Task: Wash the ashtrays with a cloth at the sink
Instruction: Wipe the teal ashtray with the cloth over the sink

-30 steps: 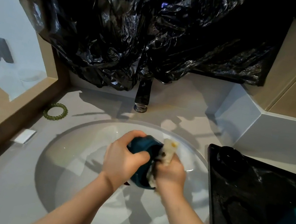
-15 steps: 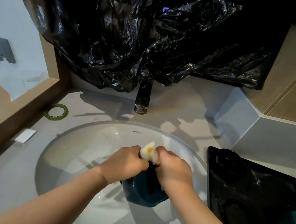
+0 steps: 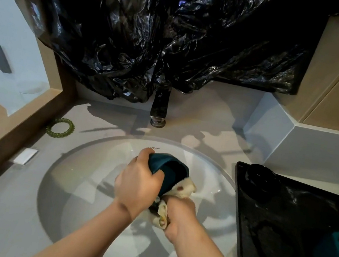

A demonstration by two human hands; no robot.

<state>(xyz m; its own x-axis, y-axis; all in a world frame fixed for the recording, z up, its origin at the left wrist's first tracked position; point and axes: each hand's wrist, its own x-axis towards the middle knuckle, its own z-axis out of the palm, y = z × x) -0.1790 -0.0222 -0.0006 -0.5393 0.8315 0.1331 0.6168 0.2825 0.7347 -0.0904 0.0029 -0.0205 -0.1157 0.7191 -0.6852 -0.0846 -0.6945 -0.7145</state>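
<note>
Since half a second ago I have turned the ashtray (image 3: 169,168) up and away from me: it hung below my knuckles then, and now it sits above them, its mouth tipped toward the far right. The cloth (image 3: 183,189), which poked up between my hands, now trails out beneath the ashtray's rim.

From my head camera, my left hand (image 3: 137,187) grips the ashtray from the left, fingers curled over its outer wall and thumb on the near side. My right hand (image 3: 181,217) is bunched tight around the cloth just below it. The ashtray is a deep teal, glossy and round-walled like a small bowl, and its inside looks darker than its outside. The cloth is cream, crumpled, with a brownish spot and a yellowish patch. I hold both over the middle of the white sink (image 3: 81,176), clear of the basin, with the tap (image 3: 159,109) beyond.

On the worktop (image 3: 8,202) to my right lies a wet black tray (image 3: 284,213) bearing a second teal ashtray (image 3: 337,255) and a black one (image 3: 260,177) at its far corner. A green coiled hair tie (image 3: 61,127) lies left of the sink.
</note>
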